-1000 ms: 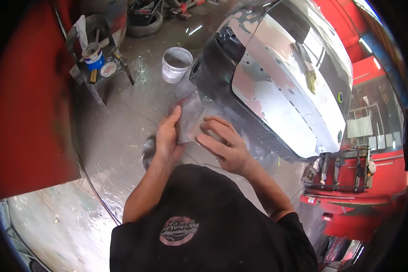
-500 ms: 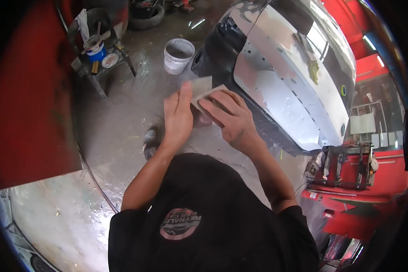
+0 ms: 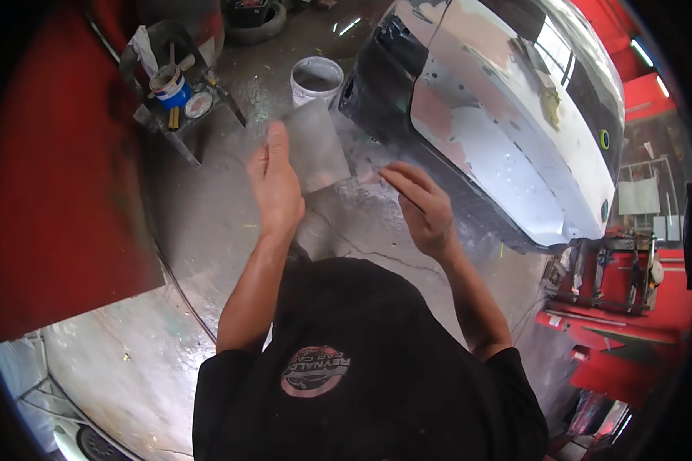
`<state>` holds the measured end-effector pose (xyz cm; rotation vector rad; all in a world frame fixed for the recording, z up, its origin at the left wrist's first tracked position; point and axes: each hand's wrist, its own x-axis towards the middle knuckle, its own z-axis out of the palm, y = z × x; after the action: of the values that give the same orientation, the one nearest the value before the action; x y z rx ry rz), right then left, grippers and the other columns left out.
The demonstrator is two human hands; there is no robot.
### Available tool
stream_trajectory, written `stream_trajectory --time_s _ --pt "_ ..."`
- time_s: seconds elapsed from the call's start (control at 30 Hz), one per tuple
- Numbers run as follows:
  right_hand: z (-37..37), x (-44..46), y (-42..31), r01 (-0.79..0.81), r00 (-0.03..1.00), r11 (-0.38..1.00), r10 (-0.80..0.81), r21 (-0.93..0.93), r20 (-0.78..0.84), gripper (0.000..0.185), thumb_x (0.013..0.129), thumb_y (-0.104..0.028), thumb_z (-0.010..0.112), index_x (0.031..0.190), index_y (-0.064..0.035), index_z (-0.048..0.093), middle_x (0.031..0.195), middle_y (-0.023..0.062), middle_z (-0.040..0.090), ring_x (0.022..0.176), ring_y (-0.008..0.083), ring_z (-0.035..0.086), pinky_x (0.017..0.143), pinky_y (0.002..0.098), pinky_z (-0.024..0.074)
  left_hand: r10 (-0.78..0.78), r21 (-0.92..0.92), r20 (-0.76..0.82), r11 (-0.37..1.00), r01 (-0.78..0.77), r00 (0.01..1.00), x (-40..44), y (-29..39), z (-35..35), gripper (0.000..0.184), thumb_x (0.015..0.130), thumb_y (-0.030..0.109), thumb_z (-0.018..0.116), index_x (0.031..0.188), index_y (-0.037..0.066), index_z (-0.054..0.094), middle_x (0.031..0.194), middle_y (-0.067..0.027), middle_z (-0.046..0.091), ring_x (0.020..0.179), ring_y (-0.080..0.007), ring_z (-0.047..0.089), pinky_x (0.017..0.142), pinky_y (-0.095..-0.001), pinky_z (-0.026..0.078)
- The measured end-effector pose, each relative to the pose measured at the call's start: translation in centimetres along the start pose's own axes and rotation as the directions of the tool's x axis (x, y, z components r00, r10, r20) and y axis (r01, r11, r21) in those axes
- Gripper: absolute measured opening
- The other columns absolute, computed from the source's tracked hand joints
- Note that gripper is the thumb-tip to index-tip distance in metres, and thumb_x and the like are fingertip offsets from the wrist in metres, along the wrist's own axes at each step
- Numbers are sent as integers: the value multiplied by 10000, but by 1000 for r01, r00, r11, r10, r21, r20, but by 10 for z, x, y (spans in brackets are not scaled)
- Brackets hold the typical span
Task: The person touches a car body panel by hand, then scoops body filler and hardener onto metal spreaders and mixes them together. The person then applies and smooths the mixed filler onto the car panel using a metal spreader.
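Bucket between chair and car; tin on chair; sheet in left hand.

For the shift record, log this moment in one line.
left hand: holds flat grey rectangular sheet; right hand: apart from sheet, grip unclear; round white bucket: on floor, beyond sheet

Car wears a patchy, matt, chalky-looking finish | Window on the car gleams, glossy as glass | Sheet apart from the car looks smooth, matt | Bucket beside the car: smeared, plastic-looking
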<state>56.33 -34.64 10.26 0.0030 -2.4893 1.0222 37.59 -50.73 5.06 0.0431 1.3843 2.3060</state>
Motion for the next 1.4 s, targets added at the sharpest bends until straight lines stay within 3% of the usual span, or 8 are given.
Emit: stream_trajectory --time_s 0.17,0.37,0.47,0.6,0.97,1.07,1.17,1.4 --pt "4 14 -6 246 968 969 -247 -37 -41 566 860 137 632 1387 -60 691 1329 210 639 1287 399 619 1069 455 523 -342 -362 341 812 458 876 -13 -22 25 382 1122 303 583 1341 -9 617 1252 -128 709 1162 -248 702 1007 -428 585" --pt "6 -6 53 -5 977 962 63 -273 206 545 872 143 604 1369 -64 692 1389 207 610 1278 395 627 1079 471 523 -294 -284 163 900 330 942 -3 3 41 397 1135 321 560 1336 -13 635 1245 -116 717 1134 -230 704 974 -402 577" --pt "7 5 59 -164 986 947 152 -274 -67 515 865 101 605 1340 -70 705 1347 179 640 1259 389 633 1052 461 532 -86 -27 201 995 93 976 19 -1 32 404 1136 327 564 1261 -44 663 1164 -132 736 1069 -218 726 972 -392 579" --pt "-13 70 26 64 998 931 -68 -359 2 503 815 64 639 1287 -80 741 1270 145 672 1222 380 638 1023 458 532 -107 273 241 961 38 965 33 -7 40 426 1152 332 526 1134 -51 713 1078 -96 726 950 -159 668 864 -338 544" --pt "18 38 54 212 974 911 -168 -353 151 470 794 3 651 1248 -82 731 1175 113 662 1142 323 636 988 468 496 -8 173 59 985 -3 998 53 7 57 418 1145 319 531 1111 -51 721 1039 -84 742 899 -152 686 778 -339 561" --pt "20 18 78 -1 997 994 9 -111 71 497 822 110 621 1283 -30 743 1261 165 689 1222 370 650 1055 450 519 112 132 120 983 -127 986 71 22 60 397 1135 320 555 1095 -34 729 1005 -68 741 885 -138 696 773 -338 580" --pt "-7 43 52 -49 985 991 68 123 -159 447 887 146 578 1285 9 729 1271 201 697 1229 363 667 1029 400 535 14 251 91 967 -37 996 84 10 48 393 1136 328 552 1140 -26 721 1073 -83 754 966 -179 729 867 -358 596" --pt "12 40 62 108 986 991 -117 -76 -119 611 861 178 604 1421 -58 666 1370 212 627 1269 401 639 1074 428 521 -383 -222 284 866 449 879 53 -23 59 415 1139 294 525 1365 -44 608 1272 -139 704 1155 -267 700 981 -419 575"
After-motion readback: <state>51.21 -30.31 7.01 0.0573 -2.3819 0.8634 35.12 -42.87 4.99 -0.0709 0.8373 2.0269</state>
